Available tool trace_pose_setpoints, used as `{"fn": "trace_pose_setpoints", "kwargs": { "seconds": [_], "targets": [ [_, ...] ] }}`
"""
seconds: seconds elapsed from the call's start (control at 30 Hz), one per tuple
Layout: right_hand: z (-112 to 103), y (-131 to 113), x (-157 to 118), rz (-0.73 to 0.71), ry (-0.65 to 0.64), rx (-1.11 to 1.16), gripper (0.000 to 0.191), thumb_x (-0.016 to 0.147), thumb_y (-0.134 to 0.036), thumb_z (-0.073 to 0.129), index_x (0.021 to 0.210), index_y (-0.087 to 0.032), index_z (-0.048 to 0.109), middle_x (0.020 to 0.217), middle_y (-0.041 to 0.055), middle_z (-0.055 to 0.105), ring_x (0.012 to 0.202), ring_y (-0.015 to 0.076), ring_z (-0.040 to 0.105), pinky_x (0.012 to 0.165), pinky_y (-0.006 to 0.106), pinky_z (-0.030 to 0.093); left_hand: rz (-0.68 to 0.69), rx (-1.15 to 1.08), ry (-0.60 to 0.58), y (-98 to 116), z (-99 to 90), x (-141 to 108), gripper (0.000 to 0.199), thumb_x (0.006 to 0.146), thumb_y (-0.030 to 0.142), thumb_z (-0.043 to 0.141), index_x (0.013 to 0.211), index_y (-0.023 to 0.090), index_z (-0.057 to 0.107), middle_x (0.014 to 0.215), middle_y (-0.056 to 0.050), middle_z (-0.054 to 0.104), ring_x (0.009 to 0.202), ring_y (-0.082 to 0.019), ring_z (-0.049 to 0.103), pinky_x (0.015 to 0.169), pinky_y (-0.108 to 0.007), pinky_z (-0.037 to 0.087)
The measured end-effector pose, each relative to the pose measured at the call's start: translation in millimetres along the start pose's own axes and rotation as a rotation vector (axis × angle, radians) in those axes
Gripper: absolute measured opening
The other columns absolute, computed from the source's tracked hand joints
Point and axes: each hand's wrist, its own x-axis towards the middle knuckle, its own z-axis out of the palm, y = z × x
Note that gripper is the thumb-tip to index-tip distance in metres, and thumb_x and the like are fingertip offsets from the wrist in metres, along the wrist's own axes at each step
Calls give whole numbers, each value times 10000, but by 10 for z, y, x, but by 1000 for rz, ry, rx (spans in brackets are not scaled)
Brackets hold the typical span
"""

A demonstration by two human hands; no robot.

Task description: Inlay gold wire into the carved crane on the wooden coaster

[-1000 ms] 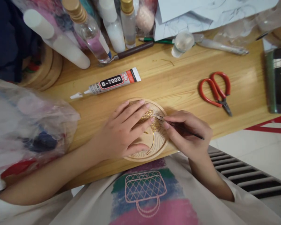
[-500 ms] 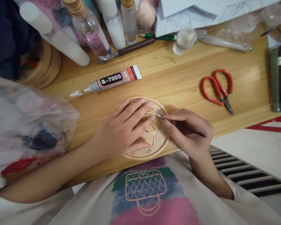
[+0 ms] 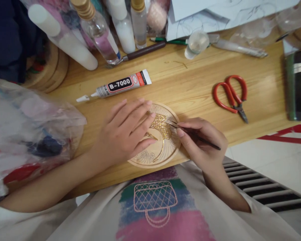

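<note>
A round wooden plaque (image 3: 140, 161) lies near the table's front edge. It bears a printed line drawing and shiny gold wire (image 3: 163, 129) bent into scale-like shapes and a long curve. My left hand (image 3: 126, 129) is open, palm down, its fingers spread over the plaque's left part and hiding it. My right hand (image 3: 203, 137) pinches dark tweezers (image 3: 193, 134) between thumb and fingers. Their tips meet the plaque at the right end of the gold scales. Whether they grip a piece of wire is too small to tell.
Beyond the plaque lies a B-7000 glue tube (image 3: 122, 83), its cap beside the nozzle. Red-handled pliers (image 3: 237, 97) rest to the right. Bottles (image 3: 102, 43), a dark-handled tool (image 3: 145, 51), a small cup (image 3: 197, 45) and papers (image 3: 203, 20) line the back. Plastic bags (image 3: 40, 130) fill the left.
My left hand has slid left, uncovering more of the plaque and gold wire. My right hand keeps the tweezers at nearly the same spot.
</note>
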Motion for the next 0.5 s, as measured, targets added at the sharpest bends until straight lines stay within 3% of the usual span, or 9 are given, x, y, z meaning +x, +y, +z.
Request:
{"fn": "trace_pose_setpoints", "kwargs": {
  "seconds": [0.1, 0.27, 0.37, 0.5],
  "targets": [
    [-27, -32, -80, 69, 12, 12, 174, 833, -151, 721, 973, -255, 711, 846, -13, 738, 726, 131, 685, 646, 265, 592, -28, -36, -2, 85, -49, -7, 456, 974, 426, 536, 1252, 68, 587, 1350, -222, 614, 1287, -372, 563, 1059, -551, 469],
    [-55, -43, -158, 124, 13, 83, 205, 830, -131, 727, 993, -253, 715, 854, -19, 740, 668, 111, 687, 659, 248, 611, 0, -131, -78, 238, 26, -35, 538, 961, 520, 523, 1284, 94, 588, 1434, -212, 544, 1357, -357, 490, 1127, -530, 399],
    [-55, -35, -165, 120, 60, 72, 208, 826, -132, 734, 993, -256, 717, 838, -23, 736, 685, 112, 694, 666, 242, 612, 17, -149, -131, 253, 71, -38, 562, 980, 532, 475, 1313, 91, 580, 1442, -213, 535, 1366, -356, 477, 1124, -530, 392],
    [-63, -33, -172, 91, 69, 61, 239, 814, -115, 739, 1009, -252, 721, 873, -18, 740, 757, 117, 702, 679, 229, 597, 10, -180, -100, 233, 110, -55, 580, 981, 533, 465, 1342, 90, 565, 1455, -223, 515, 1384, -358, 451, 1143, -534, 361]
  ]
}}
